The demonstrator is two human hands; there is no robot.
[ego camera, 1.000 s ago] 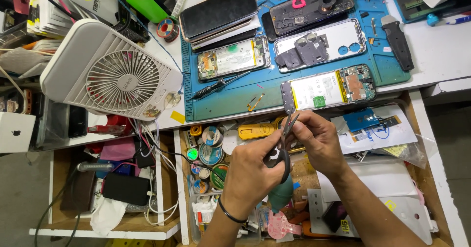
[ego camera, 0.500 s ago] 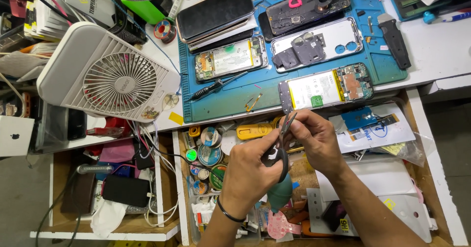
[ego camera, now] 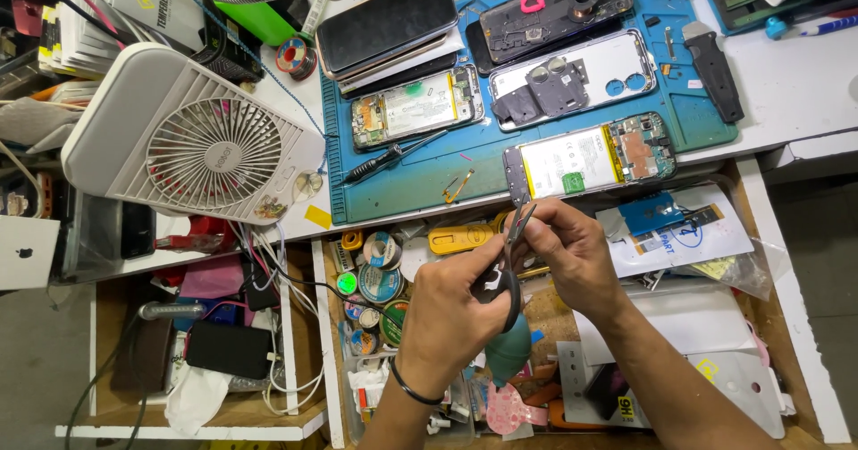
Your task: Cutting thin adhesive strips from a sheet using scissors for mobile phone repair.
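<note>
at the far left a white desk fan [ego camera: 201, 142] is seen lying tilted on the counter [ego camera: 804, 84], with an open compartment of cables and a dark phone below it. to its right a blue work mat [ego camera: 420, 191] is laid out, on which 4 opened phones are counted; a black screwdriver [ego camera: 393, 158] lies slantwise on the mat's lower left part. below the mat an open drawer [ego camera: 375, 280] is packed with tape rolls and small tools. over this drawer the left hand [ego camera: 451, 311] is held closed around the black loop handles of a pair of scissors [ego camera: 511, 253], whose long axis runs up and slightly right, the tips pointing toward the opened phone [ego camera: 590, 157] at the mat's near edge. the blades appear nearly closed, though this is hard to confirm. just right of the blades the right hand [ego camera: 572, 253] is curled, its fingertips [ego camera: 527, 235] pinched close beside them; something small seems to be held there, but what it is cannot be made out, being hidden by the fingers. the right hand is the nearer of the 2 to the scissor tips. a teal bulb blower [ego camera: 508, 352] is partly covered by the left wrist, and further right a blue part packet [ego camera: 657, 216] lies on white paper.
</note>
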